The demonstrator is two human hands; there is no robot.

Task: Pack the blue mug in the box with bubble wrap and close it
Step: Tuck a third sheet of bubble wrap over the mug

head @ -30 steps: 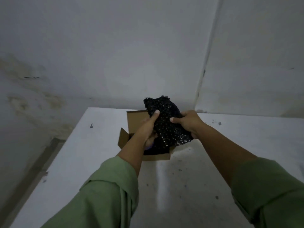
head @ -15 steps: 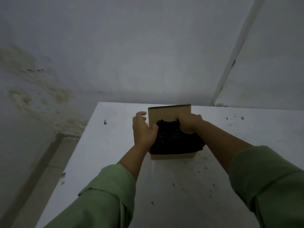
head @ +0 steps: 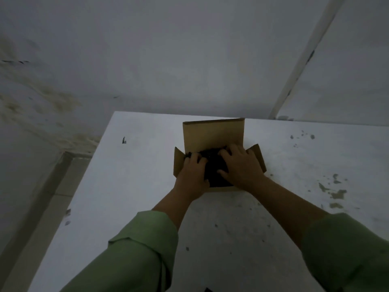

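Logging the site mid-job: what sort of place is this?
Probably a bare, dim back room or storage corner, not a packing station: stained, discoloured plaster wall, scuffed white table pushed into the corner, and only a small brown cardboard box on it.

Two bare forearms, both in light green long sleeves. Left sleeve [head: 134,249] has a folded-back cuff with a visible seam edge; right sleeve [head: 345,249] is bunched, cuff pushed up. Hands bare, nothing worn.
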